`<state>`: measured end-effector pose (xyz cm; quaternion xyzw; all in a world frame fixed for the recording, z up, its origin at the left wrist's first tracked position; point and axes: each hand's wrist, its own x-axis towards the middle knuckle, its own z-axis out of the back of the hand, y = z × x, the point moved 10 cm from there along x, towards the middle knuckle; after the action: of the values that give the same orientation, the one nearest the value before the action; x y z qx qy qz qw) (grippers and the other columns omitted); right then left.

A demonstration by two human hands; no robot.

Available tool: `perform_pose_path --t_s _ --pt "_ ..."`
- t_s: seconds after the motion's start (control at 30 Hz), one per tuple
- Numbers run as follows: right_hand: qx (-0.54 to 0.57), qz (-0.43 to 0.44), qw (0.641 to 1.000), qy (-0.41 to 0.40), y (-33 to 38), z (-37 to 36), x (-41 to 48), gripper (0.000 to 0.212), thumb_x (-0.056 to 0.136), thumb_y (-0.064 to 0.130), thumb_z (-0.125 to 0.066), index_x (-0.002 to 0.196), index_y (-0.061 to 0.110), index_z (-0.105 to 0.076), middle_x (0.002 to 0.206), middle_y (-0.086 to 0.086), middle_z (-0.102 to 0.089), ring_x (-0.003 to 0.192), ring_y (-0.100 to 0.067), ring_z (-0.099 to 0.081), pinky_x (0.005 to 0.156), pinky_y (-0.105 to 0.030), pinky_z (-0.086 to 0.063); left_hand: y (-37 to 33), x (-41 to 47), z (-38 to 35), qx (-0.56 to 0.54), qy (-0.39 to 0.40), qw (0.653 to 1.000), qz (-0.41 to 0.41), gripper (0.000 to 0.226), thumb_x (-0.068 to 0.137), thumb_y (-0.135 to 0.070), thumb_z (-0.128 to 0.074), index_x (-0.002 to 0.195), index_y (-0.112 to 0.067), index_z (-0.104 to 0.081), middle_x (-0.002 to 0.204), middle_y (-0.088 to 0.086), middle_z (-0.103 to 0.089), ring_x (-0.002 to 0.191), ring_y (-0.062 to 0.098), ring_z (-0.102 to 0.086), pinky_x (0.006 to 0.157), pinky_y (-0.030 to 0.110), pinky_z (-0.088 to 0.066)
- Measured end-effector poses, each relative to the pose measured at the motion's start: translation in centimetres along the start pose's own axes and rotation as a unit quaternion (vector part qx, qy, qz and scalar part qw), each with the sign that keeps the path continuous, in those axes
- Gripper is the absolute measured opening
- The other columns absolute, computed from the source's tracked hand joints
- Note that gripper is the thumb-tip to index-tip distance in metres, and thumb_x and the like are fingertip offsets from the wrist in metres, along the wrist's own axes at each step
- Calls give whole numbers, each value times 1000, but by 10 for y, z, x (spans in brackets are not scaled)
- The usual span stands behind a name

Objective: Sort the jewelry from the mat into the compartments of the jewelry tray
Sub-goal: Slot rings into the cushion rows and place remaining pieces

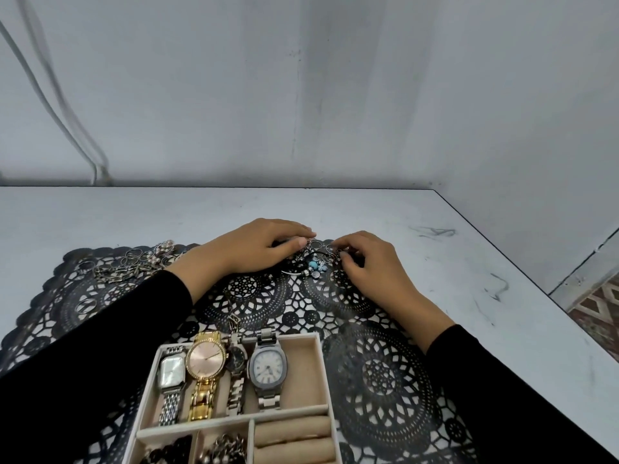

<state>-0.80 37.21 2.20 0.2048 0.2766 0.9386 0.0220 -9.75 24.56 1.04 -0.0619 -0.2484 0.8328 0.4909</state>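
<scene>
**A knot at the mat's far rim, and several ways to scatter it**

Nearest me, by the counter's near edge, the jewelry tray (320, 373) holds four watches (205, 363) side by side in its long compartment. Some of their straps hang over the far wall. My left sleeve (100, 346) passes close by that corner, so pulling the arm back low could hook a strap and shift the tray.

Just beyond the tray a small metal piece (234, 319) lies on the black lace mat (378, 370). A loose ring (85, 304) lies toward the counter's left edge. Both nearly vanish in the pattern, and I could easily leave them behind.

Further out, both hands work on the tangle (315, 259) of thin rings and a blue-beaded bracelet. My left hand (264, 249) is curled over it, thumb tucked under. My right hand (365, 262) pinches at the rings with bent fingertips. Pulling the two apart hard could snap a link or fling rings onto the bare counter, where they could roll toward the far or right edge.

Far left, a pile of chains and hoops (134, 262) waits unsorted and looks likely to snag too.
</scene>
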Motion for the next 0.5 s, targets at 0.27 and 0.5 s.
perform_pose_path --t_s 0.27,0.5 --pt "0 -24 999 30 -10 -13 6 25 94 25 -54 115 24 -67 104 8 -56 107 -12 -50 95 -30 -42 -6 24 -3 -19 21 999 -23 32 101 -42 -46 118 -29 -70 127 -22 -62 118 -4 -54 107 29 -41" --pt "10 -19 1000 14 -7 -8 9 17 91 20 -59 105 20 -67 101 8 -57 100 -9 -53 93 -25 -42 -3 38 2 -46 8 999 -26 16 92 -33 -67 103 -27 -77 112 -18 -68 107 -6 -58 101 22 -43"
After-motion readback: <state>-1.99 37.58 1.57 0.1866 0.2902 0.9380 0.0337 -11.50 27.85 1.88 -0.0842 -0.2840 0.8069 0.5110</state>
